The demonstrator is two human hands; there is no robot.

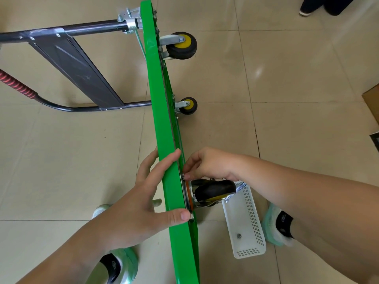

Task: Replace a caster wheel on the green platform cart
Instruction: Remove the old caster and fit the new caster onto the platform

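Standing on its long edge on the beige tiled floor [287, 78], the flat green metal platform cart [162, 119] passes between the two grips and runs on well beyond them. Its black tubular folding handle [78, 64], with a dark panel and a red ribbed sleeve, juts out on the left grip's side, far ahead of it. A white perforated plastic basket [235, 218] lies on the floor just below the right grip, beside the platform. Two black rubber caster wheels with yellow hubs [182, 46] [188, 105] stick out from the underside well beyond the right grip.

The left grip [135, 210] is open. Its straight index finger and thumb lie across the platform's upper edge, and the other fingers rest flat on the far face. The third black caster wheel with a chrome fork [213, 189] sits against the underside directly under the right grip, level with the left thumb tip. The right grip [209, 165] is closed, its curled fingertips pinching a small silver fastener [183, 177] at the wheel's mounting plate. A small metal nut [239, 235] lies in the basket, nearer the person than the right grip.
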